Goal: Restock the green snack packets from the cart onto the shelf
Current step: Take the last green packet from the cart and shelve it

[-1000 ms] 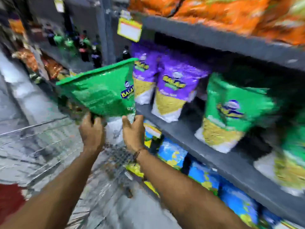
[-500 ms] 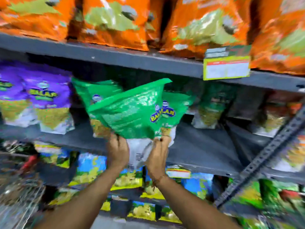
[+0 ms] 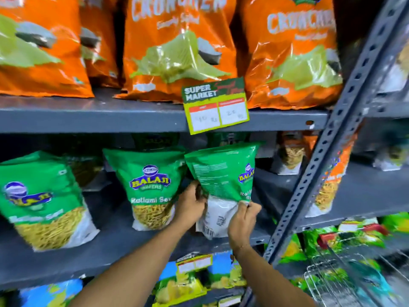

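Holding the green snack packet [image 3: 221, 173] upright with both hands, I have it over the middle shelf [image 3: 110, 251], near that shelf's right end beside the slotted upright [image 3: 332, 140]; my left hand [image 3: 191, 204] is closed around the packet's left edge, fingers wrapped behind it; my right hand [image 3: 242, 220] pinches the lower right corner where green meets the white base; whether the bottom touches the shelf board I cannot tell, since my hands cover it; its back panel with the barcode faces me, turned partly sideways; just to its left a second green packet [image 3: 150, 187] stands facing front, and a third [image 3: 42, 200] stands toward the shelf's left end; orange bags [image 3: 177, 47] fill the shelf above, with a price tag [image 3: 215, 105] clipped to its front edge; the wire cart [image 3: 345, 282] shows at the lower right.
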Demonstrator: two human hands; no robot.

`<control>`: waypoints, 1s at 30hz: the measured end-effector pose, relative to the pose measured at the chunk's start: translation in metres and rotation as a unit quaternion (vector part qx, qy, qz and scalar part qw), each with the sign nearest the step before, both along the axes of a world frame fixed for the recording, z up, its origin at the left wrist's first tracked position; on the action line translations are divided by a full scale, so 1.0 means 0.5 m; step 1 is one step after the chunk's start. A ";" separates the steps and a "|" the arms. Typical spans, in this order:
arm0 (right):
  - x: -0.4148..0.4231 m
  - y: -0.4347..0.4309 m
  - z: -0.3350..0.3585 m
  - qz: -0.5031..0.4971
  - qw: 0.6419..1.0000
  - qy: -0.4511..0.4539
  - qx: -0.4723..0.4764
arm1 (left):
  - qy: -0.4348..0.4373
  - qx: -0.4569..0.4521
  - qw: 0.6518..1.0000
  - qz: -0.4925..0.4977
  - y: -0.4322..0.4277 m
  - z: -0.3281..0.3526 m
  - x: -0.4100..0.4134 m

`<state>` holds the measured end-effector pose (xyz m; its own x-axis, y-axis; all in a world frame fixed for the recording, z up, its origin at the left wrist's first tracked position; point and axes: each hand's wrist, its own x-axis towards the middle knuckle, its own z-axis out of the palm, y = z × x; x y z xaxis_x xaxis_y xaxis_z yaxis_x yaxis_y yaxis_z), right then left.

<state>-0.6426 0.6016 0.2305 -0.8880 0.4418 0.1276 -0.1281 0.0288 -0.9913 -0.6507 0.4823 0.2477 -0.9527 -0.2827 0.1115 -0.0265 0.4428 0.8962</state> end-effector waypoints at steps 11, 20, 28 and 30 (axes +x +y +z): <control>-0.137 0.027 -0.035 0.037 0.996 -0.016 0.086 | 0.014 0.060 0.998 0.007 0.012 -0.051 -0.099; -0.190 0.068 -0.024 0.075 0.975 -0.133 -0.161 | 0.066 0.051 0.991 -0.100 0.049 -0.032 -0.046; -0.052 0.042 -0.034 0.162 0.985 -0.004 0.060 | 0.156 0.075 0.985 -0.017 0.077 -0.016 -0.077; -0.060 0.028 -0.050 0.152 0.979 0.011 0.133 | 0.162 0.077 0.983 -0.048 0.082 -0.014 -0.079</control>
<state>-0.6724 0.6156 0.2056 -0.9689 0.1064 0.2234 -0.1927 0.2423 -0.9509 -0.6903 0.5235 0.2408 -0.8969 -0.2308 0.3771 0.3071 0.2883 0.9069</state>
